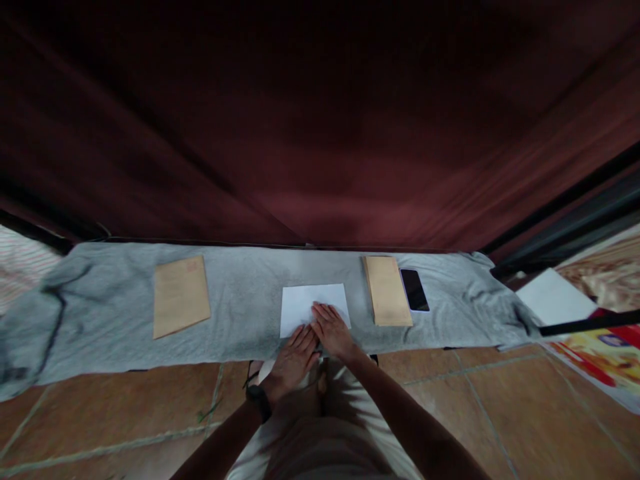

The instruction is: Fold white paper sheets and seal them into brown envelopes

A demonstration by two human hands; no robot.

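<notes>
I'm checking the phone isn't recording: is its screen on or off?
Off, as far as shows: the phone lies face up on the grey cloth, beside a brown envelope stack, with a uniformly black screen.

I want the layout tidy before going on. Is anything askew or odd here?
The left brown envelope lies tilted, unlike the envelope stack and phone. The grey cloth is rumpled at both ends. Both hands, left hand and right hand, lie flat on the white paper.
</notes>
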